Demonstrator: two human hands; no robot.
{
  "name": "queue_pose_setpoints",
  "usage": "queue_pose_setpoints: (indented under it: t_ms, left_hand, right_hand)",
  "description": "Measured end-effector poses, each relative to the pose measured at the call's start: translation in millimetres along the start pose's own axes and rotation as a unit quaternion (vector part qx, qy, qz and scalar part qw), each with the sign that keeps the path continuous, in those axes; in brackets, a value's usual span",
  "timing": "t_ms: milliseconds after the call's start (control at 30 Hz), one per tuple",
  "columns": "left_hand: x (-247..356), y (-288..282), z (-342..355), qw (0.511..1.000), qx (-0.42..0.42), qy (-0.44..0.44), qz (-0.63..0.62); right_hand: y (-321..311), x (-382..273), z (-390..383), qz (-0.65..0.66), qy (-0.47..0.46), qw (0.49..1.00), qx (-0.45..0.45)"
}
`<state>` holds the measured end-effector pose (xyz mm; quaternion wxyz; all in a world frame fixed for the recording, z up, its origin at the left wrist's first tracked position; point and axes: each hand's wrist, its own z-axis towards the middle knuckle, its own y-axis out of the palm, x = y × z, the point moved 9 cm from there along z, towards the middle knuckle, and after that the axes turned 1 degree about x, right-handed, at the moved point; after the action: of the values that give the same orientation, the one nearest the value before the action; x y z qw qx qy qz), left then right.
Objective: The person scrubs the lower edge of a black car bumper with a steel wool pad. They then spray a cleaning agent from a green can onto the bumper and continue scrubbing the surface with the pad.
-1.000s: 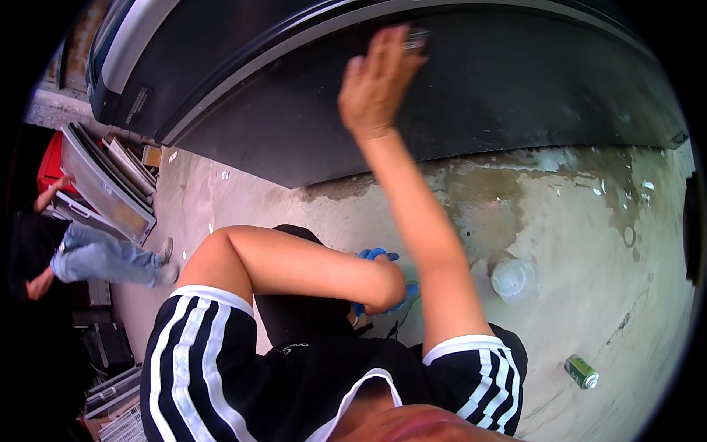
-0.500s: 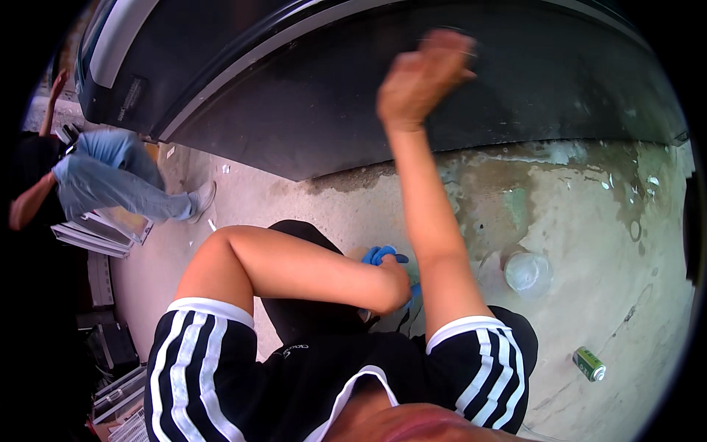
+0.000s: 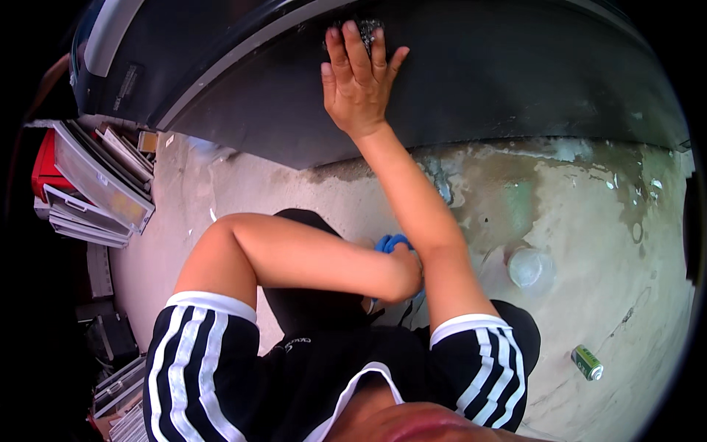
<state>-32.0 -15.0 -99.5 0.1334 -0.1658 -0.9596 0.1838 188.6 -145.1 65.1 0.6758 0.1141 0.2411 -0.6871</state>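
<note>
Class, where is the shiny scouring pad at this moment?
In the head view, the shiny scouring pad is at the top, near the middle, partly covered by the right hand, against the dark panel.

I see soft, pale light across the concrete floor [image 3: 618,295], while the left side sinks into deep black. The dark panel [image 3: 515,81] gives a dull sheen, its long edges bowing. The outer rim goes black. The right hand [image 3: 357,85] is crisp; a bluish-white shape [image 3: 206,149] far left smears.
</note>
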Motion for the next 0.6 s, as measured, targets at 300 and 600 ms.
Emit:
queue_pose_setpoints:
  t_ms: [300,600]
  left_hand:
    - [-6.9,-16.6,-5.0,1.000,0.019,-0.006,-0.004]
    - [0.2,-18.4,7.7,0.999,0.013,0.032,0.014]
  right_hand:
    - [46.5,28.6,-112.1,-0.171,-0.219,0.951,-0.133]
    - [52.4,64.7,-155.4,-0.096,-0.158,0.946,-0.268]
